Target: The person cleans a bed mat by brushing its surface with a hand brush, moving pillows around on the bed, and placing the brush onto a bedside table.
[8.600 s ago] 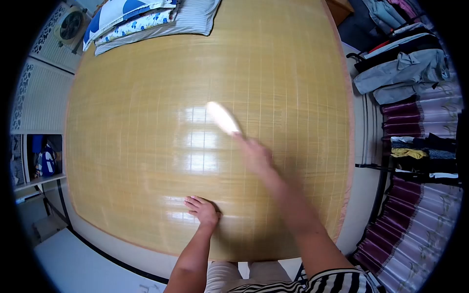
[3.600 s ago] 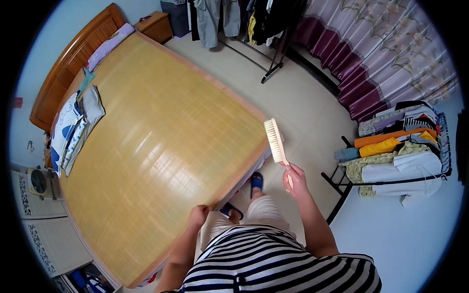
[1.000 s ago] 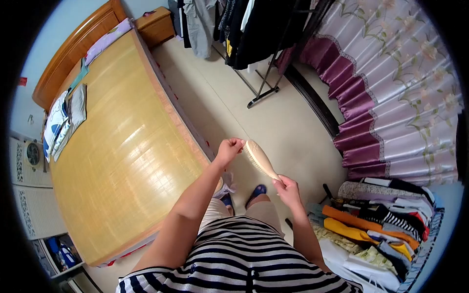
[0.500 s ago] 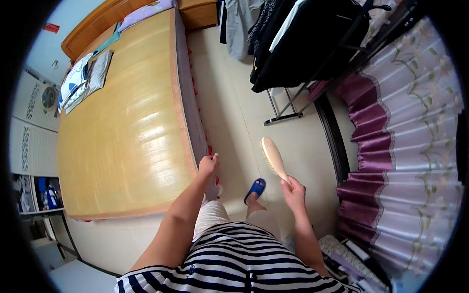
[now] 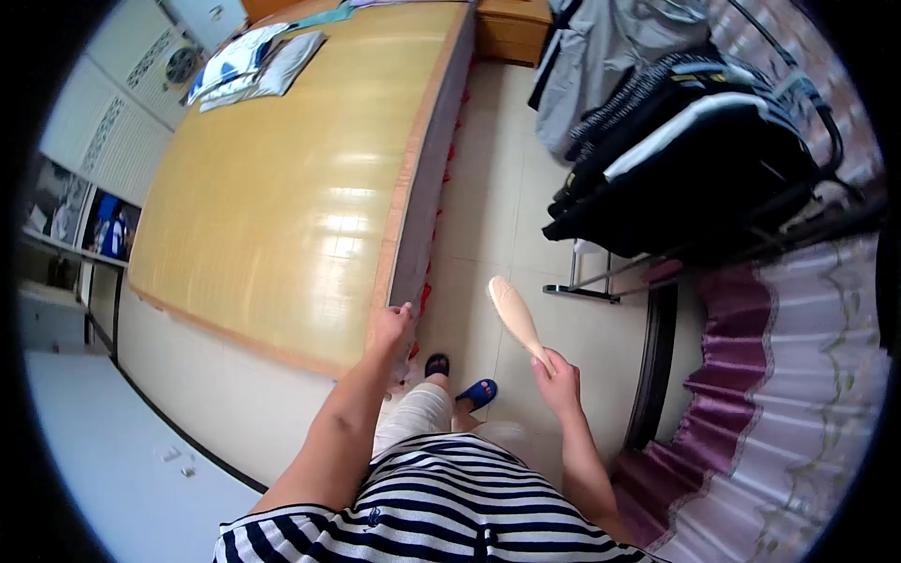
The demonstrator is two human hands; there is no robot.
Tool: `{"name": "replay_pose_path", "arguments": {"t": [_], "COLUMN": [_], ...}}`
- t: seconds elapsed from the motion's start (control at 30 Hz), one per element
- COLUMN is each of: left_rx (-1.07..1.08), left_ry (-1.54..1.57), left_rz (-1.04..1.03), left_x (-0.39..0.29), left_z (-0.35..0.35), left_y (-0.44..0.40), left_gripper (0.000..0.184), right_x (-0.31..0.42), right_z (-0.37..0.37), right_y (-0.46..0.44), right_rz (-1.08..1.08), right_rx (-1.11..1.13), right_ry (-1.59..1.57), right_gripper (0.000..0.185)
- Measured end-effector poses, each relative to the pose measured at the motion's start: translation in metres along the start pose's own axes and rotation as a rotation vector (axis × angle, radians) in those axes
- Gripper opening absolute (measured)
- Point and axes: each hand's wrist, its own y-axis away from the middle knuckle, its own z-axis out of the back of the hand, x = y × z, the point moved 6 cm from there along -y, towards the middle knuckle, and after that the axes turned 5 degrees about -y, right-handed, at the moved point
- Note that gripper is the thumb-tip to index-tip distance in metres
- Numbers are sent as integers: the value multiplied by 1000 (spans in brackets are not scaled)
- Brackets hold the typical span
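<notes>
Watching from afar, I see the right hand (image 5: 559, 381) gripping a brush (image 5: 515, 320) mid-frame, clear of the bed (image 5: 272, 216), the left hand (image 5: 392, 324) curled, nothing visible inside, progress so far impossible to judge.

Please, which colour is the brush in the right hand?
The brush is pale beige, seen best in the head view.

Your brush (image 5: 512, 314) is pale cream, your shirt (image 5: 422, 497) striped navy and white, the upper-left mat (image 5: 282, 197) golden and peach-edged, the lower-right curtain (image 5: 737, 375) purple and lilac.
</notes>
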Motion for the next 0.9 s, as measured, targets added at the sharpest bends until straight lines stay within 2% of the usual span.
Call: {"name": "replay_pose_path", "arguments": {"t": [0.03,0.17,0.23,0.27,0.33,0.37,0.43,0.47,0.57,0.63,0.7,0.77,0.9], "left_rx": [19,-61,-439,-450,-402,-413,-270,-275,-229,-163,-124,-180,-258], "left_ry": [21,137,280,292,363,377,356,369,361,91,101,259,265], "left_rz": [101,150,63,70,218,215,373,389,369,209,258,195,280], "left_x": [15,67,85,91,101,104,111,112,75,46,44,37,49], "left_z": [4,4,14,16,22,29,32,34,77,94,105,120,124], "left_y": [-4,-25,-26,-28,-35,-44,-63,-73,-100,-122,-146,-161,-176], "left_gripper": [32,27,24,24,21,21,28,28,32,35,30,26,23], "right_x": [6,40,58,68,84,88,104,111,139,158,176,201,236], "right_z": [-6,-28,-37,-39,-49,-53,-64,-73,-103,-129,-158,-188,-246], "right_y": [-9,-49,-71,-83,-110,-124,-155,-169,-212,-240,-268,-289,-328], "right_rz": [9,144,193,193,208,218,235,228,252,278,277,331,373], "right_rx": [26,159,182,193,206,202,210,225,269,359,406,428,582], "right_ry": [13,73,109,121,135,140,159,172,209,253,299,300,377], "right_gripper": [25,26,26,26,26,27,27,27,27,30,31,32,31]}}
